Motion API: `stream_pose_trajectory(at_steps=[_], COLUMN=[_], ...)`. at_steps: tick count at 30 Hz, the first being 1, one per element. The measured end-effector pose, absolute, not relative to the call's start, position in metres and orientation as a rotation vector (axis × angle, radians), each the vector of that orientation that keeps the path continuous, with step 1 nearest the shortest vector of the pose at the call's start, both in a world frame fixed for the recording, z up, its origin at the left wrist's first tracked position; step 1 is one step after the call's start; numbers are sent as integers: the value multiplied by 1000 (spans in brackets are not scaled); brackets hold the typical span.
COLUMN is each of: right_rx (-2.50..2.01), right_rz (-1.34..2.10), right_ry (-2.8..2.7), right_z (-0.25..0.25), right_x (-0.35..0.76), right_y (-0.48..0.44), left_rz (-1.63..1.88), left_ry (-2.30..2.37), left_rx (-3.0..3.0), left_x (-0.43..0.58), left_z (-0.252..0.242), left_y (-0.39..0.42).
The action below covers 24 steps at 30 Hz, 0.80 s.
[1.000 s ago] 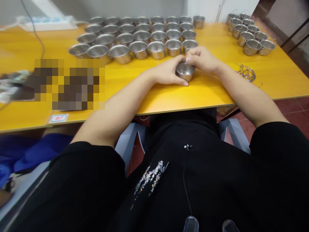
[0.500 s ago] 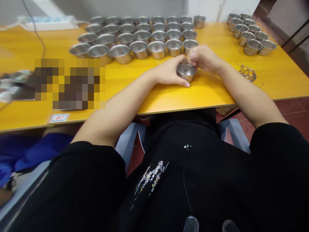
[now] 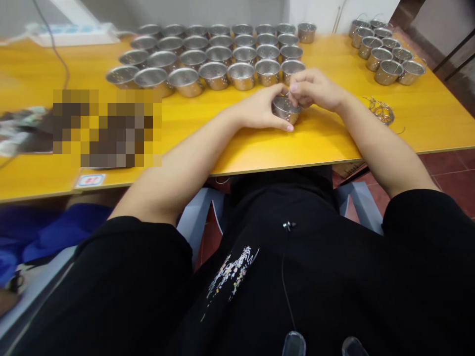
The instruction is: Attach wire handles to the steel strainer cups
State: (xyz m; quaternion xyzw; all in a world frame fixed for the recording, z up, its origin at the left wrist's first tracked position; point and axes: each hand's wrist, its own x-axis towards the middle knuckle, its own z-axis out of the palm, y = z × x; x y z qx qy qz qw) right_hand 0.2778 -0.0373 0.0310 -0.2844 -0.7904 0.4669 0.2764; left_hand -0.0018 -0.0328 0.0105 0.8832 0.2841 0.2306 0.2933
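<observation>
Both hands close around one perforated steel cup (image 3: 285, 110) on the yellow table (image 3: 326, 138): left hand (image 3: 260, 110) steadies its wall, right hand (image 3: 313, 90) pinches at its rim (perhaps a wire). Rows of matching cups (image 3: 215, 54) stand just beyond.

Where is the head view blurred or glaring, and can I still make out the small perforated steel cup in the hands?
Head view: a pixelated block masks the left of the glossy yellow table, which shows soft glare; the small perforated steel cup reads sharp between left hand and right hand; far corners smear.
</observation>
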Motion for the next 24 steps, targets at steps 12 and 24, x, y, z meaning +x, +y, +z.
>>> stream_pose_trajectory(at_steps=[12, 24], right_rx=[-749, -841], right_rz=[1356, 1417], right_ry=[-1966, -1972], right_z=[49, 67], right_x=[271, 252], right_y=[-57, -72], left_rz=[586, 483], left_ry=[762, 729], left_rx=[2356, 2364], left_x=[-3, 1], left_z=[12, 21], left_y=[-35, -45])
